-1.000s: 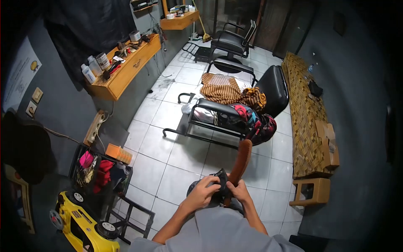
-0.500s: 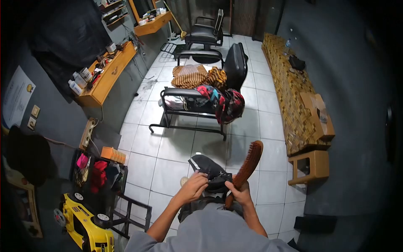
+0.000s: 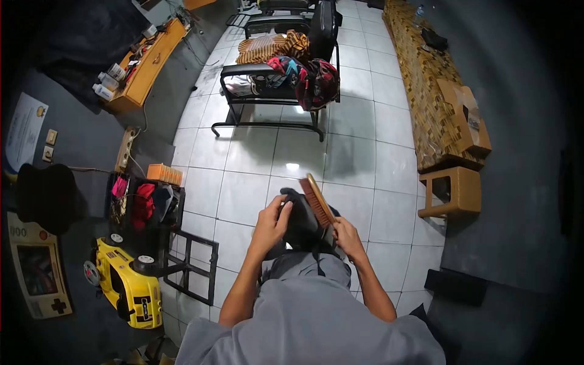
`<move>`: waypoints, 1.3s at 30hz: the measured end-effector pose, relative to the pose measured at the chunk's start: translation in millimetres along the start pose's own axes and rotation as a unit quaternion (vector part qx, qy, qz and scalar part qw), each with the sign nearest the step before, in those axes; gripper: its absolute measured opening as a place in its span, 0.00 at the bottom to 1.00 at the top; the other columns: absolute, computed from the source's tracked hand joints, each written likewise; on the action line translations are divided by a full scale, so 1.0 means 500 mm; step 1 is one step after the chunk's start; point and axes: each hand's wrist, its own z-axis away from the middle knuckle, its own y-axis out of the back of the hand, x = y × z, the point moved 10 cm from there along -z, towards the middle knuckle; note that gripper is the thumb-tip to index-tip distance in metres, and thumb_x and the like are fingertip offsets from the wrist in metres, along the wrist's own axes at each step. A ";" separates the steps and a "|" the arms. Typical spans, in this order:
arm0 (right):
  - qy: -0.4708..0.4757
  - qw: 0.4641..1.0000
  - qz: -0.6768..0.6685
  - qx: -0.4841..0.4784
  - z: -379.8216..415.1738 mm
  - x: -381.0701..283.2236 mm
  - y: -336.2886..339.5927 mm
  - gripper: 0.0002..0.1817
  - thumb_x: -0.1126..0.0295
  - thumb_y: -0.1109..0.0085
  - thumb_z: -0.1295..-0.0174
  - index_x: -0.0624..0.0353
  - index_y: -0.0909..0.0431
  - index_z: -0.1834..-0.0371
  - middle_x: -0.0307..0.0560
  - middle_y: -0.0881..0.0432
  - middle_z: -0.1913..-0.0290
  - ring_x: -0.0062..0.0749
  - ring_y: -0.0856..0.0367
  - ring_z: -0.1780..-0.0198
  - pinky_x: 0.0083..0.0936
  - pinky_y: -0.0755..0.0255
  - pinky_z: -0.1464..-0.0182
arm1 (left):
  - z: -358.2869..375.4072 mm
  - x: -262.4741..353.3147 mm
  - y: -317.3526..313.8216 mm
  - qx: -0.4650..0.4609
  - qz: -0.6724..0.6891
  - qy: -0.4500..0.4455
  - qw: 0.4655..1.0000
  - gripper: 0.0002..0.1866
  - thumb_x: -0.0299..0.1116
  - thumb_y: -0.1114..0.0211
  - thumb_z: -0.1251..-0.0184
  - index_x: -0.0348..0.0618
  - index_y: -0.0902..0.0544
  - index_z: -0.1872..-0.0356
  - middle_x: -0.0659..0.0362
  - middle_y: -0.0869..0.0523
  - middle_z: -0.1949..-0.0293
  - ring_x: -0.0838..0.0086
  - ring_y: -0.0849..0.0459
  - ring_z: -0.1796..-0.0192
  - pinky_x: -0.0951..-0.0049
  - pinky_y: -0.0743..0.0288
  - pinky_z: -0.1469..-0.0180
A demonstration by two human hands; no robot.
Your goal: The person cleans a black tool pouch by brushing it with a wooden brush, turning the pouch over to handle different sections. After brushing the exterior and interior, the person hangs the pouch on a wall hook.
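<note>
My right hand [image 3: 348,238] is closed round the handle of a wooden brush [image 3: 317,199], whose reddish-brown bristles face left, against or just over a black item [image 3: 299,224] on my lap. The item looks like cloth or a bag; its exact kind is unclear. My left hand [image 3: 274,222] grips the upper left edge of this black item, thumb and fingers at its rim. The lower part of the item lies against my grey clothing.
Ahead stands a black barber chair [image 3: 271,125] with patterned cloths [image 3: 316,82] on it. At right are a woven-topped bench [image 3: 420,91] and a brown stool [image 3: 460,191]. A yellow toy car [image 3: 131,283], black metal frame [image 3: 213,274] and wooden shelf [image 3: 152,67] are at left.
The brush has swung left over the black item, its bristles now turned toward it. My left hand has moved up and left along the item. The view has tilted down.
</note>
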 end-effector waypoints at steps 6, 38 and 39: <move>0.216 0.939 -0.236 -0.125 0.132 -0.304 -0.110 0.20 0.57 0.66 0.26 0.63 0.29 0.51 0.35 0.35 0.78 0.14 0.40 0.78 0.14 0.43 0.75 | 0.061 0.164 0.035 -0.069 -0.110 -0.193 0.972 0.10 0.28 0.42 0.35 0.36 0.23 0.54 0.46 0.19 0.72 0.54 0.19 0.70 0.69 0.26 0.66; -0.154 0.814 0.560 -0.010 0.100 0.510 -0.156 0.33 0.37 0.50 0.46 0.59 0.16 0.62 0.54 0.16 0.60 0.50 0.17 0.56 0.40 0.25 0.55 | 0.238 0.178 0.478 0.152 0.092 -0.278 0.944 0.07 0.22 0.43 0.36 0.32 0.21 0.59 0.53 0.18 0.72 0.74 0.21 0.70 0.77 0.28 0.65; -0.189 0.848 0.493 0.050 0.110 0.542 -0.121 0.32 0.39 0.52 0.42 0.62 0.16 0.66 0.59 0.16 0.63 0.51 0.17 0.57 0.42 0.24 0.58 | 0.235 0.191 0.478 0.139 0.077 -0.269 0.950 0.07 0.22 0.43 0.36 0.32 0.21 0.58 0.53 0.18 0.72 0.75 0.22 0.69 0.78 0.28 0.64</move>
